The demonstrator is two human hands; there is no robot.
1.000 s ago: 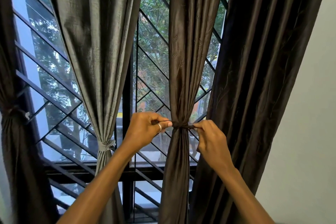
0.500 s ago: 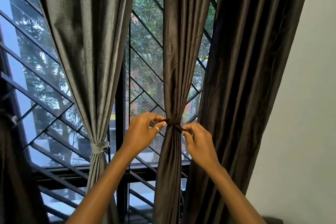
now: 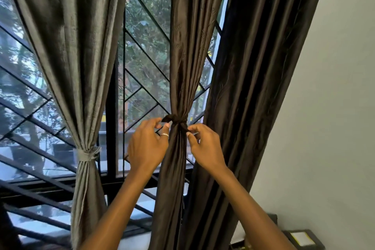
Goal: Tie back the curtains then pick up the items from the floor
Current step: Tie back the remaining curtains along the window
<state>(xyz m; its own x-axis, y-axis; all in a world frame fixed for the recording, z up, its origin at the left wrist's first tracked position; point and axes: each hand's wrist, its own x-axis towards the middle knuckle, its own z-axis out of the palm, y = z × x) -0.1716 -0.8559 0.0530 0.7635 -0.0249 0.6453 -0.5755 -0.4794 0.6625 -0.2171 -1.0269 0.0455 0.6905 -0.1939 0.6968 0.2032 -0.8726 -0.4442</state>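
The dark brown middle curtain (image 3: 188, 57) is gathered at its waist by a knotted dark tie (image 3: 177, 120). My left hand (image 3: 147, 146), with a ring on one finger, is just left of the knot, and its index finger and thumb pinch the tie's short end. My right hand (image 3: 204, 145) is just right of the knot with fingers loosely curled, its index fingertip at the tie's edge and nothing held. The grey curtain (image 3: 67, 46) on the left is bound by a grey tie (image 3: 87, 155). No floor items are in sight.
A wide dark curtain (image 3: 257, 87) hangs loose to the right, against a pale wall (image 3: 328, 128). A window with a black diagonal grille (image 3: 142, 63) lies behind the curtains. A black box with a pale label (image 3: 302, 237) sits low at the right.
Both hands stopped pulling the tie ends outward and dropped slightly below the knot. My right hand let go of its end. The view shifted right and down.
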